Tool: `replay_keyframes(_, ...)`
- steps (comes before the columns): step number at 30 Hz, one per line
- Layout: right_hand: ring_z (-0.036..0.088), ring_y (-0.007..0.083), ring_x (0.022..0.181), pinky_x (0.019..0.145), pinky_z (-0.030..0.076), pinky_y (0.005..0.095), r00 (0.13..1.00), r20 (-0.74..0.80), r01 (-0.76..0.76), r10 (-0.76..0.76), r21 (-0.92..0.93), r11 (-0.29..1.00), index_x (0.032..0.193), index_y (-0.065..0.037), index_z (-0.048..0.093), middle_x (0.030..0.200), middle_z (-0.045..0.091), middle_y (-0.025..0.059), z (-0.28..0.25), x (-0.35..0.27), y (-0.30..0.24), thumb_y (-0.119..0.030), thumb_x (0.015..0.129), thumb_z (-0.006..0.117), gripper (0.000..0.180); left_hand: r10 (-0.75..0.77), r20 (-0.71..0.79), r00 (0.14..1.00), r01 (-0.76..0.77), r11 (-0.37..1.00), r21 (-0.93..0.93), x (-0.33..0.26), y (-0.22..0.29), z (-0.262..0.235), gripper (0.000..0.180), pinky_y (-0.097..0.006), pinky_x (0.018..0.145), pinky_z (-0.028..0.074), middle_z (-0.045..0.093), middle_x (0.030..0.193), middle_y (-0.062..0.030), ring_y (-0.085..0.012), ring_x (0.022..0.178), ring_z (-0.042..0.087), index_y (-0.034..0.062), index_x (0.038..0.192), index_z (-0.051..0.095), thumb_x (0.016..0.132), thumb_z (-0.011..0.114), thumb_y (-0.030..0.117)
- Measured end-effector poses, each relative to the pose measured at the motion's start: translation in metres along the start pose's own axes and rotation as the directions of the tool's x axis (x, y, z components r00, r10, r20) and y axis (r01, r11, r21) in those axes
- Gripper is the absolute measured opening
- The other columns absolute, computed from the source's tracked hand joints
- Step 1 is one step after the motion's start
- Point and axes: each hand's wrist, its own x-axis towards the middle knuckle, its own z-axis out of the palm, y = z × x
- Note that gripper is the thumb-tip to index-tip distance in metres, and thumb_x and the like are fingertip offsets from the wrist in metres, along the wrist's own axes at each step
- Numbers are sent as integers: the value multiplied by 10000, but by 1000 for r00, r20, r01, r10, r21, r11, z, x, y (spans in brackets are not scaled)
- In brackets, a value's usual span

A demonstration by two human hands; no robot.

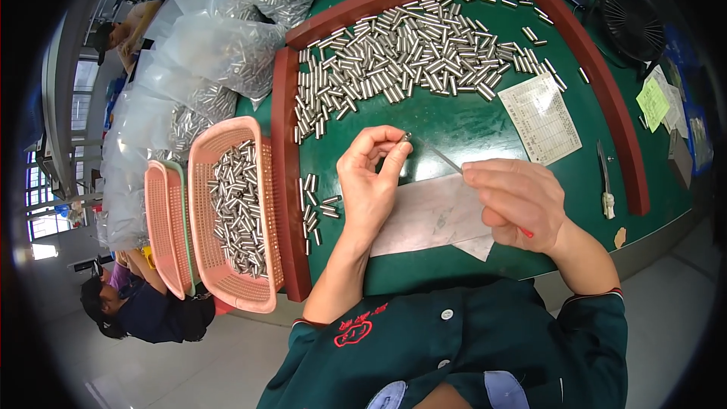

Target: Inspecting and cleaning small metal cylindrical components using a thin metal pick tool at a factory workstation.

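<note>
Pinching: left fingers (395,159), a barely visible metal piece (407,137); right fingers (494,174), a half-hidden thin rod (441,156)

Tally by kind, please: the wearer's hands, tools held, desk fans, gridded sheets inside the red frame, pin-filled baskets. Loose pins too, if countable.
Hands: 2 (left hand, right hand)
Thin metal tool: 1
Black desk fan: 1
Gridded paper sheet: 1
Pin-filled pink basket: 1
Total: 6, excluding loose metal pins, too overlapped to count
</note>
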Motion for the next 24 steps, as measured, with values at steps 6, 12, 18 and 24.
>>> replay_keyframes(6, 651, 276, 690, 535, 537, 309, 992, -105, -71, 68, -29, 997, 906, 12, 488, 796, 628, 170, 5, 0, 5, -167, 883, 514, 183, -30, 50, 998, 29, 999, 21, -1, -2, 0, 99, -192, 662, 446, 587, 789, -27, -64, 703, 540, -33, 865, 580, 773, 615, -32)
replay_keyframes(12, 629, 244, 639, 495, 507, 277, 988, -138, -72, 73, 15, 997, 883, 13, 532, 760, 611, 130, 9, 0, 6, -73, 743, 661, 210, -39, 60, 997, 35, 997, 67, -2, -3, 0, 90, -188, 640, 437, 576, 778, -13, -53, 683, 513, -28, 848, 583, 766, 620, -31)
replay_keyframes(18, 618, 229, 595, 452, 476, 263, 969, -187, -158, 163, 40, 987, 874, 4, 509, 741, 616, 121, 11, -4, 10, -71, 786, 632, 169, 95, 76, 993, -109, 972, 209, -2, -2, 2, 99, -208, 629, 438, 573, 750, -41, -88, 652, 517, -44, 834, 583, 743, 622, -43)
replay_keyframes(24, 613, 223, 582, 446, 468, 262, 962, -202, -182, 182, 20, 983, 857, 6, 506, 706, 612, 104, 11, -3, 11, -78, 798, 622, 155, 113, 97, 989, -139, 931, 337, -3, -1, 1, 108, -232, 608, 440, 580, 743, -73, -120, 627, 527, -45, 825, 585, 725, 625, -45)
